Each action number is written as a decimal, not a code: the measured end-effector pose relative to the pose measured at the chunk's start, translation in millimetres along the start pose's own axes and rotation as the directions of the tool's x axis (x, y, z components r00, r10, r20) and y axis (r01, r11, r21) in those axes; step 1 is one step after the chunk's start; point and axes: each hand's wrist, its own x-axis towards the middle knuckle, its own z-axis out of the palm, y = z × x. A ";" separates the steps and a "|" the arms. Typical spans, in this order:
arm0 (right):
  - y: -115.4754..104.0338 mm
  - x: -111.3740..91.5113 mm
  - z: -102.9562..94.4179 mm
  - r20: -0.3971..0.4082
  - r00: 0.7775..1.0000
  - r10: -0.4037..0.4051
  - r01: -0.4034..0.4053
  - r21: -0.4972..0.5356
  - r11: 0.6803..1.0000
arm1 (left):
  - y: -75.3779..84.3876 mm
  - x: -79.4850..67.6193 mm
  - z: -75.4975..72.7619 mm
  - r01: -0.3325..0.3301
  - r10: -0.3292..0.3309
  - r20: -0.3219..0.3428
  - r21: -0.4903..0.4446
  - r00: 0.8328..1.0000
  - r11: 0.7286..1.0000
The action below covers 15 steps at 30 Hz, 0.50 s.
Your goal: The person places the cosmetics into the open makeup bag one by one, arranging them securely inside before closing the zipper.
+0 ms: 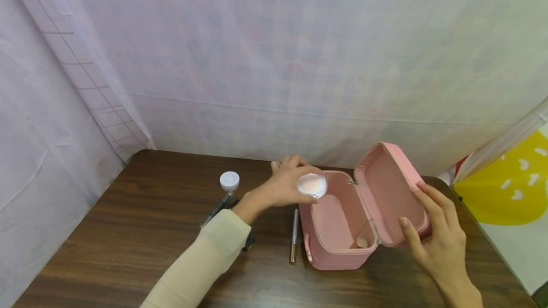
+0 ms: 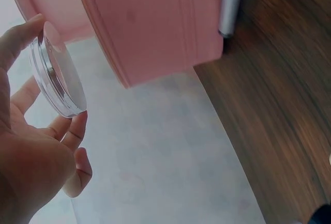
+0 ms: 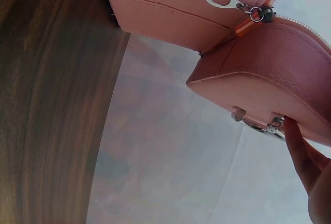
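Note:
My left hand [image 1: 282, 185] pinches a round, clear-edged powder compact [image 1: 312, 185] between thumb and fingers, over the left rim of a pink cosmetic case [image 1: 338, 258]. In the left wrist view the compact [image 2: 64, 71] is tilted on its edge beside the case wall [image 2: 150, 22]. The case stands unzipped, its lid [image 1: 387, 189] tipped back to the right. My right hand [image 1: 445, 232] grips that lid by its outer edge, thumb on the near side. The right wrist view shows a finger [image 3: 300, 149] against the lid beside a metal fitting. A small beige item [image 1: 362, 242] lies inside the case.
A silver tube with a gold end [image 1: 294, 236] lies just left of the case. Farther left are a white round jar [image 1: 229, 181] and a dark slim tube [image 1: 217, 209], partly behind my left wrist. White sheeting [image 1: 257, 61] hangs behind the brown table [image 1: 107, 232].

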 end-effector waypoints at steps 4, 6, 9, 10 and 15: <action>-0.4 -0.5 0.4 -0.001 1.000 0.003 -0.003 -0.004 1.000 | 5.1 2.6 5.7 -0.011 0.011 0.015 -0.001 1.000 1.000; -0.5 -0.6 0.7 -0.003 1.000 0.001 -0.001 -0.006 1.000 | 7.6 3.2 8.8 -0.013 0.013 0.019 -0.012 1.000 1.000; -0.7 -0.1 0.8 -0.003 1.000 0.000 0.000 -0.010 1.000 | 11.0 4.5 13.1 -0.010 0.010 0.028 -0.020 1.000 1.000; -0.8 0.2 0.9 -0.003 1.000 -0.001 0.001 -0.010 1.000 | 11.9 5.2 14.6 -0.007 0.007 0.032 -0.017 0.999 1.000; -1.8 1.8 1.2 -0.009 1.000 0.000 0.000 -0.005 1.000 | 17.2 9.9 21.5 0.002 -0.005 0.059 0.036 0.998 0.999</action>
